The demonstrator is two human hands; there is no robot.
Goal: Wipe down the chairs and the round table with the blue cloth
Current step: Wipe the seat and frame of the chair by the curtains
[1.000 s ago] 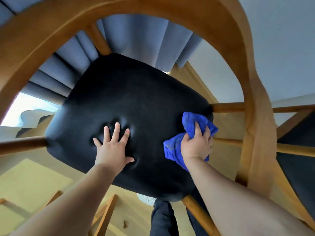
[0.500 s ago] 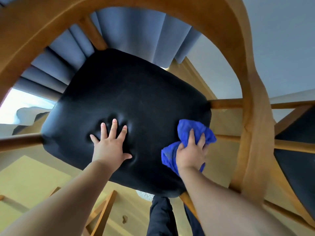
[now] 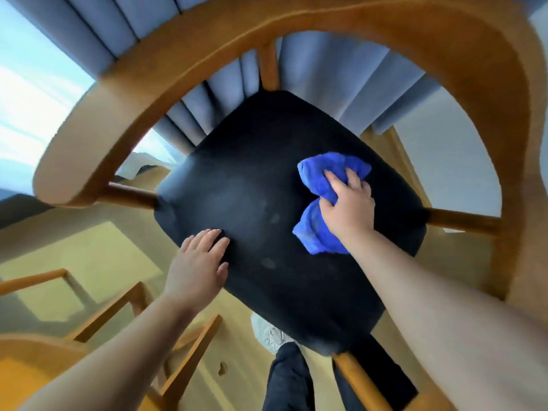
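Observation:
I look straight down on a wooden chair with a curved armrest and back rail [image 3: 341,28] and a black padded seat [image 3: 252,179]. My right hand [image 3: 348,207] is shut on the bunched blue cloth [image 3: 318,229] and presses it onto the right half of the seat. My left hand [image 3: 198,262] lies flat with fingers together on the seat's near left edge, holding nothing. Faint damp marks show in the seat's middle. The round table is not in view.
Part of another wooden chair frame [image 3: 118,315] stands at the lower left. Blue-grey curtains [image 3: 341,84] hang beyond the chair, with a bright window [image 3: 26,93] at the left. My dark trouser legs [image 3: 290,378] and a light slipper are below the seat on the tan floor.
My right hand has carried the cloth from the seat's right edge up toward its middle. My left hand has slid from the seat's middle to its near left edge. The view has shifted left.

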